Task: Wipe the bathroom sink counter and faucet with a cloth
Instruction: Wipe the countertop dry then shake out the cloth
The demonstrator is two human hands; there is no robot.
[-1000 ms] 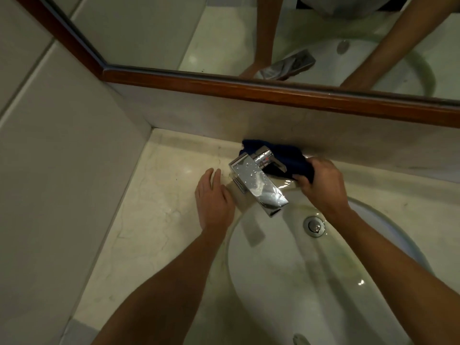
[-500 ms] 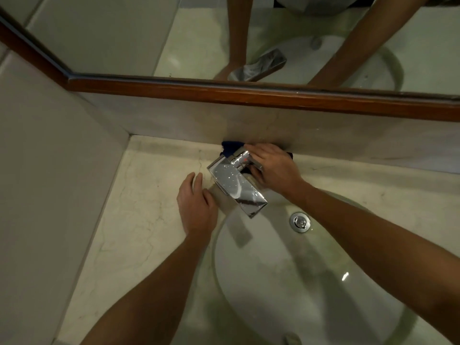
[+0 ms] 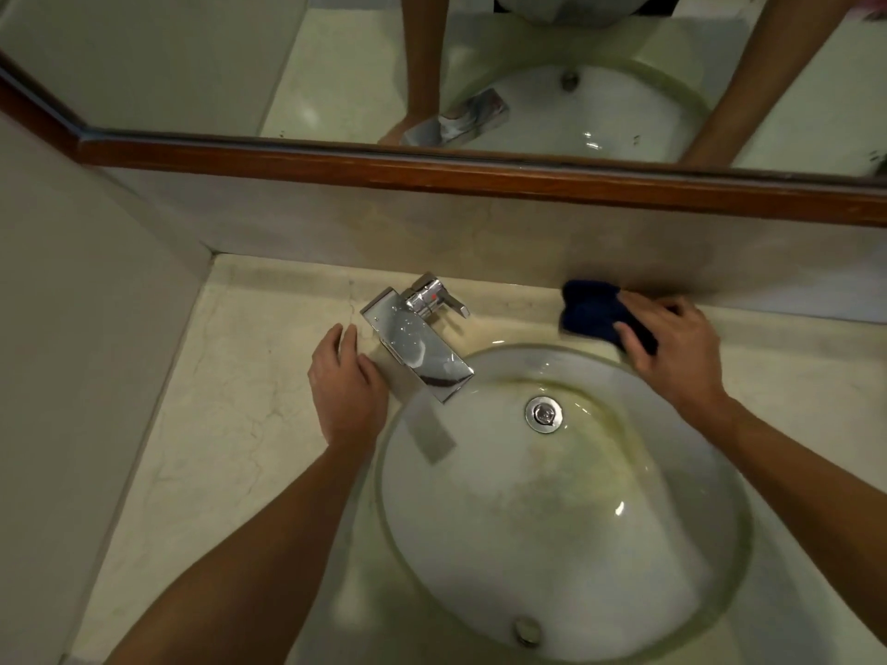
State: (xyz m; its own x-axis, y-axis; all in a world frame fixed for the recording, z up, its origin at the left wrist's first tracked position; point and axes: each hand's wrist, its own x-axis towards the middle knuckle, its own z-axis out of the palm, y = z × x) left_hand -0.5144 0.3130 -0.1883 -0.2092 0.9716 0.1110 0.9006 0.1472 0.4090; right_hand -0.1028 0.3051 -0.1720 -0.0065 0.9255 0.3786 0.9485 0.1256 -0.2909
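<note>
Right grip: the right hand [image 3: 672, 348] pressed a dark blue cloth [image 3: 593, 312] onto the bench [image 3: 249, 376], fingers curled over the cloth's near edge and holding it.
Cloth place: on the far strip of the bench, right of the faucet [image 3: 420, 340] and well apart from it, touching or nearly touching the backsplash [image 3: 336, 232], just beyond the far right rim of the sink [image 3: 566, 520].
Left grip: the left hand [image 3: 345, 386] lay flat on the bench with fingers straight and together, holding nothing, just left of the faucet's spout at the left rim of the sink.
Faucet: chrome, with a flat rectangular spout slanting toward the near right over the basin and a lever handle at its far end carrying a small red mark.
Sink: white oval basin set into the pale marble bench, yellowish stains around the rim and inside.
Drain: the round metal drain [image 3: 543, 414] sat in the far part of the basin, right of the spout tip.
Mirror: the mirror [image 3: 192, 64], edged by a wooden frame [image 3: 432, 172], stood above the backsplash and reflected both forearms, the faucet and the basin.
Left wall: a plain tiled wall [image 3: 72, 352] met the bench at the far left corner.
</note>
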